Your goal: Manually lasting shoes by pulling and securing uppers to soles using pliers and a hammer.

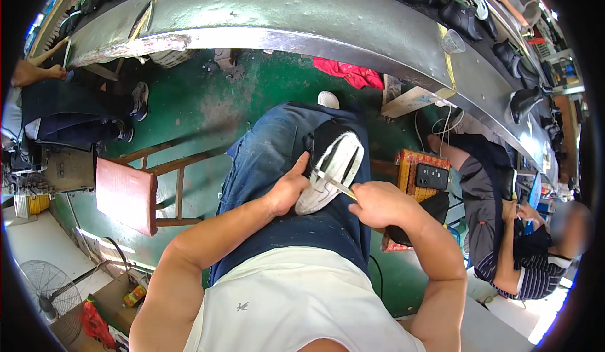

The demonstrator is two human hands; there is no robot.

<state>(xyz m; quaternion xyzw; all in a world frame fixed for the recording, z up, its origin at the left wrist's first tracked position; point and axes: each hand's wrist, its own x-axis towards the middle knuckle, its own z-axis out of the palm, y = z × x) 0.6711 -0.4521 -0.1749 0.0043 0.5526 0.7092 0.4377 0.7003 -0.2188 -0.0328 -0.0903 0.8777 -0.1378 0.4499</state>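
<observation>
A black shoe [330, 178] lies across my lap with its whitish, sole-less underside turned up. My left hand [291, 188] steadies it from the left, index finger stretched along its edge and the other fingers curled against its side. From the right, my right hand [383, 204] grips a slim, pale, pointed tool [337, 184], knife- or brush-like. The tool's tip meets the underside near the left edge, close to my left index finger. What exactly the tip is cannot be made out.
A long metal bench [252, 18] runs across the front, carrying black shoes [460, 18] at right. A wooden stool [129, 194] stands left. On the right, a phone [432, 176] rests on a patterned seat [409, 169]. Co-workers sit at both sides. A fan [50, 298] stands lower left.
</observation>
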